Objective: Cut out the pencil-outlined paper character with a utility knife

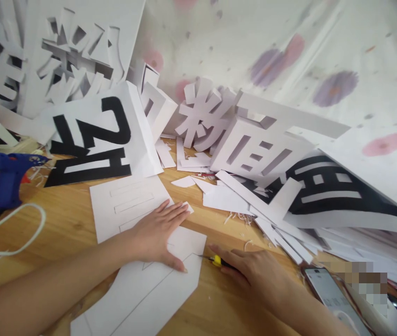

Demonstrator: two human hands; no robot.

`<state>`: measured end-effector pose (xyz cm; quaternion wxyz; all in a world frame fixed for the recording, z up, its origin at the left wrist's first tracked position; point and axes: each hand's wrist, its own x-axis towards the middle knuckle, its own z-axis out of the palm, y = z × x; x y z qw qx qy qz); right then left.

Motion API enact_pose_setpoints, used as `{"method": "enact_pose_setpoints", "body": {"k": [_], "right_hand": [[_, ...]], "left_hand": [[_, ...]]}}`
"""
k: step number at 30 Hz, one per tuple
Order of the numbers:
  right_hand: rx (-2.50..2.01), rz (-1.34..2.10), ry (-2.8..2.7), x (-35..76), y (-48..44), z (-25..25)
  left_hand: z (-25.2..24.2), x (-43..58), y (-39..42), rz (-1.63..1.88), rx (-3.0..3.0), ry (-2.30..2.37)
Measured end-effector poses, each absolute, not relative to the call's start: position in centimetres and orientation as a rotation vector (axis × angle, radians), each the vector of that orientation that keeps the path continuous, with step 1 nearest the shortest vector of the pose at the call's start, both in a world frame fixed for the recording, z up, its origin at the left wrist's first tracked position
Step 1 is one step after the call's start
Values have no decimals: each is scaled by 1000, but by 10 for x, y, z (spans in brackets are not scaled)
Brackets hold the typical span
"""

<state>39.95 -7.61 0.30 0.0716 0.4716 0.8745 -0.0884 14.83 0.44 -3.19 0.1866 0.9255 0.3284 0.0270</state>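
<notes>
My left hand (158, 233) lies flat with fingers spread on a white foam board sheet (142, 298), which has pencil-like outlines drawn on it. The thumb points toward the sheet's right corner, and part of the drawn lines is hidden under the palm. In my right hand (259, 277) is a utility knife (216, 261) with a yellow and black body. Its thin blade points left, with the tip at the sheet's right edge near a drawn line. I cannot tell whether the blade touches the board.
A blue glue gun (9, 175) with a looping white cord (42, 219) is at left. Cut-out white letters (203, 116) and printed black character sheets (96, 135) stand behind. Board offcuts (226, 198) litter the table (233, 298). A phone (335, 298) lies right.
</notes>
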Motion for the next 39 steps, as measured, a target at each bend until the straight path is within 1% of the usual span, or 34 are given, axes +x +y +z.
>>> {"method": "enact_pose_setpoints", "body": {"k": [13,21,33,39], "right_hand": [[1439,-251,2613,407,-80,-2],[1589,-381,2632,411,-85,-2],[1563,-239,2662,385,-82,-5],[1604,-317,2632,387,-84,-1]], "left_hand": [[-32,150,4,87,2605,911],[-30,151,5,55,2592,913],[-34,150,6,81,2597,903],[-31,151,5,65,2588,907]]}}
